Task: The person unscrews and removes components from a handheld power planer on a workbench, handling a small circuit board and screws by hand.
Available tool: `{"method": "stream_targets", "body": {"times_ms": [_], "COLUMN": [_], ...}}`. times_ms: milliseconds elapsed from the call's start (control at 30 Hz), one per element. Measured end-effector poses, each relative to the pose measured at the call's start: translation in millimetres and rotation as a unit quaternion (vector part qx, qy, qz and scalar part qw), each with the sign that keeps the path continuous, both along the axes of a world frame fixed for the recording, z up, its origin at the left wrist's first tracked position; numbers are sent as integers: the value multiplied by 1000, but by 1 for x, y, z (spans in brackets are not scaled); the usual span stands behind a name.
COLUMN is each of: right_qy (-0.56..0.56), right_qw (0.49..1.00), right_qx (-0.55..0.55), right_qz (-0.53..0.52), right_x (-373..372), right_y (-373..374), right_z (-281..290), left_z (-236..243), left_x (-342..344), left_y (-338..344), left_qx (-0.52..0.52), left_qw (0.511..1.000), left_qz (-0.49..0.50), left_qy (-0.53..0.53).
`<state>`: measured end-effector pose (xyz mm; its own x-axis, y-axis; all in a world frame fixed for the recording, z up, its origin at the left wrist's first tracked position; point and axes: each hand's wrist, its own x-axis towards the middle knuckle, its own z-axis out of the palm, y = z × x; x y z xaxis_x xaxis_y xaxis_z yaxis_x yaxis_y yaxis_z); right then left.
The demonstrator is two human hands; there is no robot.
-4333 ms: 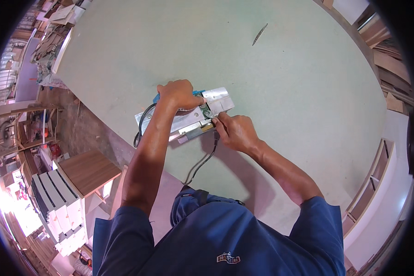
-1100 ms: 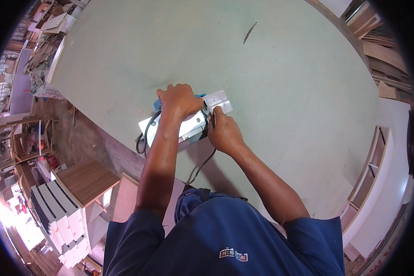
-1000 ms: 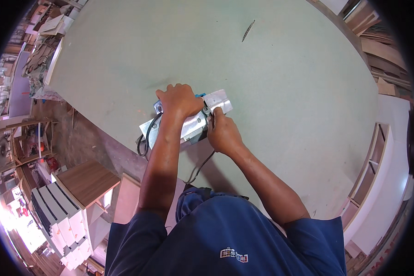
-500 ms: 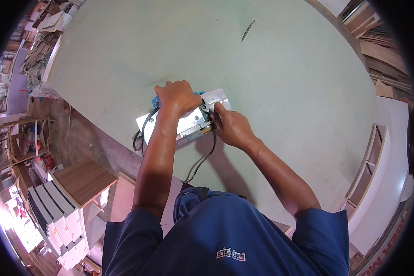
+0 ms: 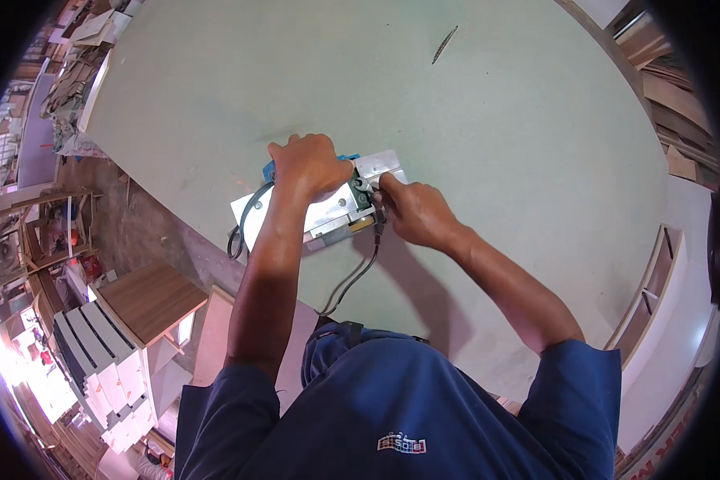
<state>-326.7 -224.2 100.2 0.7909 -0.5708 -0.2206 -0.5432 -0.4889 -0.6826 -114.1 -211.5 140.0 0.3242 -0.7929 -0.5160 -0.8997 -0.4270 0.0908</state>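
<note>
An electric planer (image 5: 328, 210) lies on its back on the pale green table (image 5: 536, 136), with silver base plates, some blue housing and a black cable (image 5: 350, 285). My left hand (image 5: 302, 164) is closed round it from above, hiding much of the housing, thumb near the dark slot between the plates. My right hand (image 5: 414, 212) is bent at that slot beside the smaller plate (image 5: 378, 162), thumb and fingers closed around something small and metallic that I cannot make out.
A thin dark strip (image 5: 445, 45) lies farther back on the table. At lower left stand a wood-topped cabinet (image 5: 148, 300) and stacked white panels (image 5: 104, 384). Boards and scraps (image 5: 80, 80) are piled at upper left; a pale frame with compartments (image 5: 644, 308) is at right.
Since a second ago my right hand has shifted up and to the right, turning so its fingers point more leftward into the slot. My left hand stays gripped on the planer.
</note>
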Motion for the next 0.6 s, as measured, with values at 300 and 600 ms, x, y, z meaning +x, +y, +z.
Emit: {"method": "stream_targets", "body": {"times_ms": [300,600], "right_qy": [-22,18], "right_qw": [988,995], "right_qx": [89,65], "right_qz": [-125,-79], "right_x": [6,9], "right_y": [14,-10], "right_z": [18,36], "left_z": [8,6], "left_x": [8,8], "left_y": [-7,-3], "left_qx": [39,11], "left_qw": [998,999], "left_qz": [-9,-10], "left_qy": [45,51]}}
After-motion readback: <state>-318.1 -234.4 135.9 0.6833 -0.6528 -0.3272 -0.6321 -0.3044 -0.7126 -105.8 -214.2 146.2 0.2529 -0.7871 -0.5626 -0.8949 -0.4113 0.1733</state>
